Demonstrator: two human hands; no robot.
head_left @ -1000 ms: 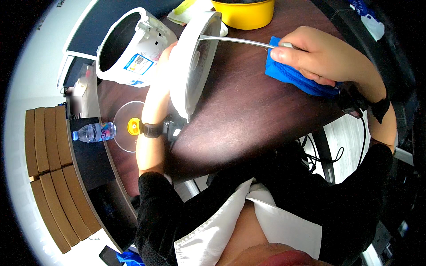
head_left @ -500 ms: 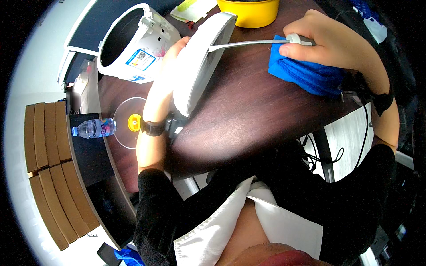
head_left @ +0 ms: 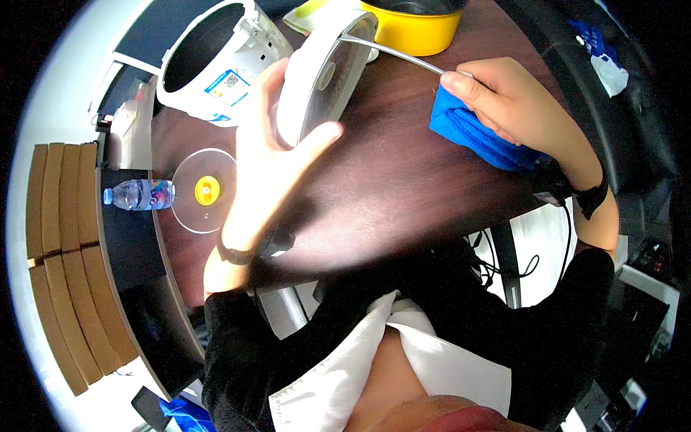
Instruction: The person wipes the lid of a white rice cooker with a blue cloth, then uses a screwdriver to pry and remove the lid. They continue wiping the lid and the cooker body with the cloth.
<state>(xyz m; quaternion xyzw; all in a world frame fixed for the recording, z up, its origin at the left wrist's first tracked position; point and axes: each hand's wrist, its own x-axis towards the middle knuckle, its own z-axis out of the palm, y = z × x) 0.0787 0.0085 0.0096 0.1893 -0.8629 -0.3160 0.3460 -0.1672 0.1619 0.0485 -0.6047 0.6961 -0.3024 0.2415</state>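
Observation:
My left hand [head_left: 284, 147] supports a tilted round white lid [head_left: 320, 79], its thumb spread near the lower rim and its fingers at the left side. A long, slightly curved metal tool [head_left: 392, 50] reaches the lid's upper part from my right hand [head_left: 504, 101], which is closed around the tool's handle, mostly hidden by the fingers. Beneath that hand lies a crumpled blue cloth [head_left: 457, 129]. Behind the lid, a white appliance body [head_left: 252, 86] with a dark open top lies tilted.
A yellow pot [head_left: 414, 32] stands at the back. At left are a clear disc [head_left: 193, 216] with a yellow centre, a water bottle [head_left: 140, 194] and stacked cardboard boxes [head_left: 61, 209]. The dark wooden table's [head_left: 381, 187] near edge has cables below.
My left hand has turned, showing its thumb and more of its back, and the lid has tilted to show its middle. My right hand rose, then came back down with the tool.

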